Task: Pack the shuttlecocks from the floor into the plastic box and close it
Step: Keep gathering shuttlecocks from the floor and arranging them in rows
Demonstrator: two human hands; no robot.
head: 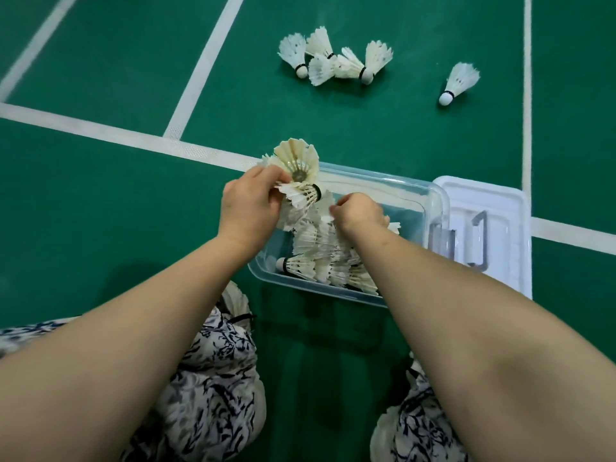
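Observation:
A clear plastic box [393, 181] sits open on the green court floor, with several white feather shuttlecocks [320, 261] piled inside. My left hand [250, 205] grips a bunch of shuttlecocks [298, 168] above the box's far left corner. My right hand [360, 213] is over the pile in the box, fingers closed around a shuttlecock there. The box's lid [490, 235] lies flat on the floor just right of the box. Farther out, a cluster of several shuttlecocks [333, 58] lies on the floor, and a single one [458, 83] lies to its right.
White court lines [133, 138] cross the green floor to the left and right of the box. My knees in patterned white-and-dark fabric [213, 378] frame the near floor on both sides.

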